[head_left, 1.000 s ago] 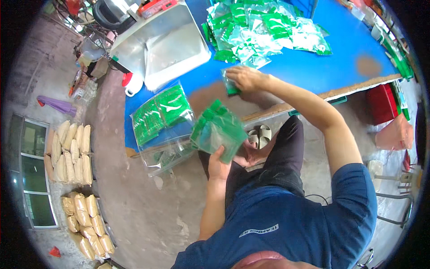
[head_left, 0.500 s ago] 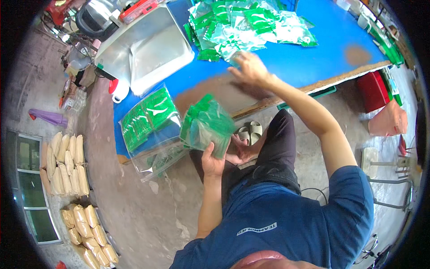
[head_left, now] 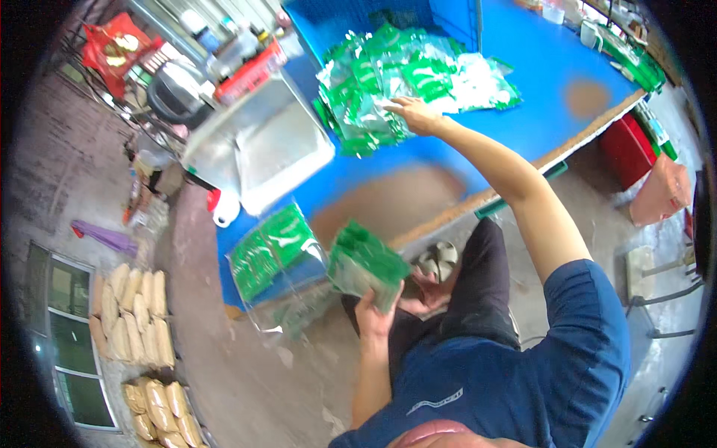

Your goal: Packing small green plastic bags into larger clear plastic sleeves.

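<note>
My left hand (head_left: 376, 315) grips a stack of flat green-and-clear plastic packets (head_left: 367, 261), thumb on the near side, above my lap and in front of the table edge. My right arm stretches over the blue table (head_left: 523, 127) to a loose heap of similar green packets (head_left: 403, 71). At the heap's near edge, my right hand (head_left: 417, 117) has its fingers extended over the packets, and I see nothing held in it. Beside the stack, to its left, a large clear bag (head_left: 275, 250) filled with rows of green packets lies on the table corner, its open end hanging over the edge.
A metal tray (head_left: 261, 149) sits at the table's left, with a white-and-red roll (head_left: 224, 207) beside it. Behind the heap stands a blue crate (head_left: 388, 19). A red bin (head_left: 626, 149) is on the floor at right. Filled sacks (head_left: 134, 317) are piled at left.
My right hand has moved from the heap's near side farther onto the packets. The left hand keeps its stack. The whole view has shifted, so things sit lower and more to the right.
</note>
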`<action>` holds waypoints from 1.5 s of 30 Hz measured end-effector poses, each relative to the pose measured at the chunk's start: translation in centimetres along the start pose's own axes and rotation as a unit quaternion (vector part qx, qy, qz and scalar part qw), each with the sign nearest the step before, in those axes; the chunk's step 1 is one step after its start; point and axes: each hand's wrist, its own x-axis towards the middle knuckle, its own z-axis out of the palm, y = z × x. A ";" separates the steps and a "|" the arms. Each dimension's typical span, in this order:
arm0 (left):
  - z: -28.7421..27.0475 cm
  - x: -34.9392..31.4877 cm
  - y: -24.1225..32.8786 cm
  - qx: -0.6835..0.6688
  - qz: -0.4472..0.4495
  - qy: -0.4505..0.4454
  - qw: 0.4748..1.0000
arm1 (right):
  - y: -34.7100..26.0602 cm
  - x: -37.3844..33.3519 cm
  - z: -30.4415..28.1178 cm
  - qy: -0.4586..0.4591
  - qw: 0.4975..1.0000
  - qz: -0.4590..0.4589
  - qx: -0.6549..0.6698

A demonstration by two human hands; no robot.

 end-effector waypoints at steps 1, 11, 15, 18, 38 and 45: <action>0.4 -0.2 -0.2 -0.009 -0.008 -0.017 1.000 | 1.2 0.3 0.6 -0.030 0.995 0.024 -0.089; -4.0 -2.3 1.8 0.022 0.048 0.068 0.996 | -11.2 -2.9 1.6 -0.182 0.971 0.028 -0.154; -3.1 -1.4 2.6 0.041 0.026 -0.008 0.999 | -15.9 -5.3 -0.5 -0.155 0.979 0.088 -0.101; -3.6 -1.1 2.3 0.085 0.033 -0.022 0.996 | -14.2 -5.3 -3.9 0.050 0.992 0.111 0.034; 8.0 -2.0 5.8 0.710 0.188 -0.184 0.653 | -14.7 -10.0 -16.7 0.004 0.967 0.063 0.248; 10.0 -0.9 5.0 0.718 0.047 -0.254 0.646 | -17.7 -10.5 -15.5 -0.321 0.807 -0.081 0.489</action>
